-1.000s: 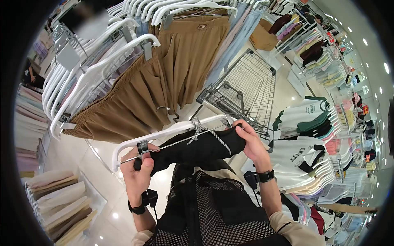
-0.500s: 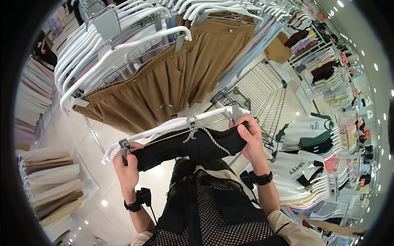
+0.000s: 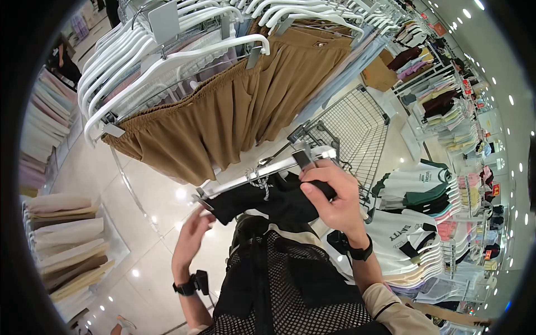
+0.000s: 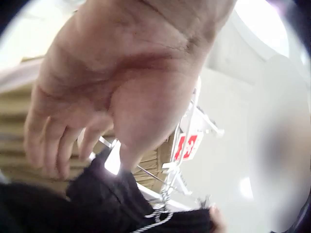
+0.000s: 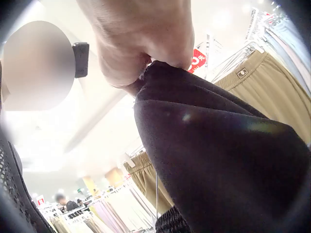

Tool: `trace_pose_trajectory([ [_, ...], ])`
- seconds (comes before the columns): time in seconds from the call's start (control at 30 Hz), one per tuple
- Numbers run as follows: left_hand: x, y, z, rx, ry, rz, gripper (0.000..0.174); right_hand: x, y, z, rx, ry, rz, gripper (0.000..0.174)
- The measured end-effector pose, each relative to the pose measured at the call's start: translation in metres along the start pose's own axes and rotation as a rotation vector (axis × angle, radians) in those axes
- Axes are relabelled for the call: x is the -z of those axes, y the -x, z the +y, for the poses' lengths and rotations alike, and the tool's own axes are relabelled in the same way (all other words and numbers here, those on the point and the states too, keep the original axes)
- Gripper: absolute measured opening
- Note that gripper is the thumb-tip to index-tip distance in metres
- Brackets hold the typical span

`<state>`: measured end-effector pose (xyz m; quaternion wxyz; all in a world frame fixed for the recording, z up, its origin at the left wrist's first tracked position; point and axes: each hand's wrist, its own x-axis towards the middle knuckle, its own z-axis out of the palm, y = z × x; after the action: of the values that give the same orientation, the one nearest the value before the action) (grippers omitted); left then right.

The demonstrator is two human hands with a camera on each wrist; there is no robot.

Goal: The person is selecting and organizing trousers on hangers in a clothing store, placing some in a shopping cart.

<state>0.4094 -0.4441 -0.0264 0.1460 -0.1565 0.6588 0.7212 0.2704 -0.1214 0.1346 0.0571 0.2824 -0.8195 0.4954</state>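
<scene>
Cloth of a soft black garment [image 3: 293, 206] with a black-and-white corded drawstring [image 3: 259, 181] lies near the centre of the head view, along a white plastic hanger [image 3: 279, 166]. The right hand [image 3: 335, 198], right of centre, pinches the garment's right corner between thumb and fingers, close by a flat grey metal clip [image 3: 304, 158]; that grip probably bears most of the weight and holds the waistband up near the clip. The left hand [image 3: 192, 231], left of centre, grips nothing: its loosely bent fingers stand apart just beside the garment's left end, though whether a fingertip touches the cloth I cannot tell. There a second grey metal clip [image 3: 202, 201] seems to hold the corner, which would explain why that hand can be free. The garment's long axis runs with the hanger, slanting from left of centre up toward the right, its right end higher. The waistband side faces the top of the frame, toward the gathered brown cloth trousers [image 3: 184, 134], while the rest sags toward the bottom, before the person's black mesh vest [image 3: 285, 279].
</scene>
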Motion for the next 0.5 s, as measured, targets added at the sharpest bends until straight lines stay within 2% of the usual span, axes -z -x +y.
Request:
trace_pose_trajectory([
  [0.07,0.003,0.025,0.027,-0.006,-0.599,-0.051,0.052,-0.001,0.000,-0.006,-0.003,0.037,-0.049,0.017],
  [0.1,0.003,0.033,0.046,-0.057,-0.786,-0.020,0.046,-0.001,0.002,-0.007,-0.029,0.049,-0.084,0.019],
  [0.13,0.001,0.034,0.069,-0.121,-0.794,-0.016,0.043,-0.001,0.002,-0.008,-0.004,0.070,-0.123,0.019],
  [0.2,-0.011,0.022,0.109,-0.277,-0.557,0.045,0.045,-0.001,0.002,-0.010,0.052,0.108,-0.204,0.019],
  [0.33,-0.056,-0.029,0.154,-0.654,-0.169,-0.100,0.065,-0.004,-0.004,-0.015,0.046,0.063,-0.369,0.022],
  [0.43,-0.073,-0.064,0.158,-0.563,-0.127,-0.488,0.069,-0.004,-0.007,-0.017,0.100,0.042,-0.421,0.020],
  [0.5,-0.072,-0.069,0.157,-0.431,-0.270,-0.556,0.073,-0.001,-0.009,-0.017,0.105,0.028,-0.449,0.018],
])
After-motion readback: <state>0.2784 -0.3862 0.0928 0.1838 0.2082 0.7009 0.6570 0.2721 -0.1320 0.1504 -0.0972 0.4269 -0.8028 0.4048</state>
